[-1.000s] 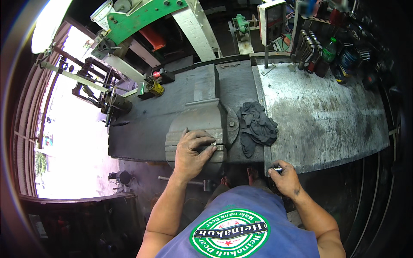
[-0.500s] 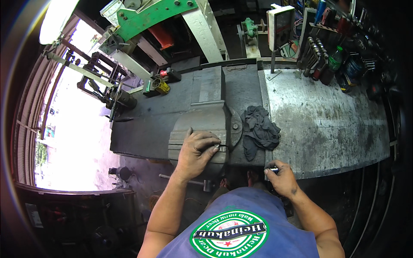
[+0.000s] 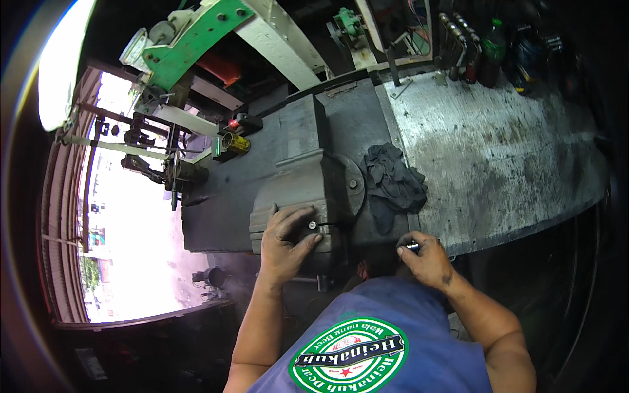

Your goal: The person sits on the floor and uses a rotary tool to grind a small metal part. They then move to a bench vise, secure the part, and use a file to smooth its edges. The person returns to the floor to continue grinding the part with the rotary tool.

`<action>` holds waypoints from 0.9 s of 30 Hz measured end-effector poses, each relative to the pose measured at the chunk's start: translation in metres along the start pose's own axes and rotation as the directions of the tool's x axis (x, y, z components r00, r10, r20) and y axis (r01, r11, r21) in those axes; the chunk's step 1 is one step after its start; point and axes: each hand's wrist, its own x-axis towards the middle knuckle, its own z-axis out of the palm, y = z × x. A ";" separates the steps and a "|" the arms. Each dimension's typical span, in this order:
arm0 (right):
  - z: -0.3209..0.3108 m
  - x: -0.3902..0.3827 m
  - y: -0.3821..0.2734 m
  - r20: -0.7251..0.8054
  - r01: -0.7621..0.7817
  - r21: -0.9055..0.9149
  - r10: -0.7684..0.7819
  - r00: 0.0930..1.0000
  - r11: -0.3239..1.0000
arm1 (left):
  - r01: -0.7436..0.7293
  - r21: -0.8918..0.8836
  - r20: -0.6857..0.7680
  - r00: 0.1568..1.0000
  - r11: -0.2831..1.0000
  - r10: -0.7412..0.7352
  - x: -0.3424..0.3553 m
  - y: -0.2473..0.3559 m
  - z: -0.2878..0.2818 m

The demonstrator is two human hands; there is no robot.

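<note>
On top of the big grey bench vise (image 3: 295, 187) lies a small metal piece (image 3: 312, 225) with a bright round end; a dark thin part shows just right of it. My left hand (image 3: 283, 243) rests on the vise beside that piece, thumb and forefinger spread on either side of it without visibly gripping it. In front of the bench edge, my right hand (image 3: 424, 259) is closed on a small shiny metal cylinder (image 3: 413, 247), pinched between thumb and curled fingers. Most of the cylinder is hidden by the fingers.
A crumpled dark rag (image 3: 393, 183) lies right of the vise. A yellow can (image 3: 236, 143) stands at the back left, near a green press frame (image 3: 196, 46). Bottles, including a green-capped one (image 3: 493, 56), line the back of the metal-topped bench (image 3: 498, 164).
My left thumb and forefinger have parted from the small metal piece, whose round end now shows. My right hand still holds the cylinder. The whole view has tilted and shifted.
</note>
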 end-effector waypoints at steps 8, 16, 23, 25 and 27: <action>-0.011 0.004 0.022 0.079 -0.084 0.156 0.073 0.994 0.984 | 0.049 -0.100 0.007 0.999 0.994 -0.049 -0.006 -0.011 0.005; -0.009 0.009 0.052 0.076 -0.122 0.279 0.104 0.992 0.953 | 0.063 -0.128 -0.128 0.989 0.990 -0.079 -0.006 -0.003 0.016; -0.014 0.013 0.064 0.051 -0.119 0.310 0.109 0.993 0.943 | 0.136 -0.087 -0.052 0.989 0.987 -0.141 -0.004 0.002 0.010; -0.016 0.014 0.066 0.085 -0.185 0.322 0.167 0.982 0.929 | 0.146 -0.103 -0.068 0.986 0.984 -0.153 -0.006 -0.003 0.008; -0.018 0.016 0.067 0.083 -0.192 0.308 0.174 0.981 0.932 | 0.142 -0.117 -0.094 0.984 0.983 -0.153 -0.008 -0.007 0.009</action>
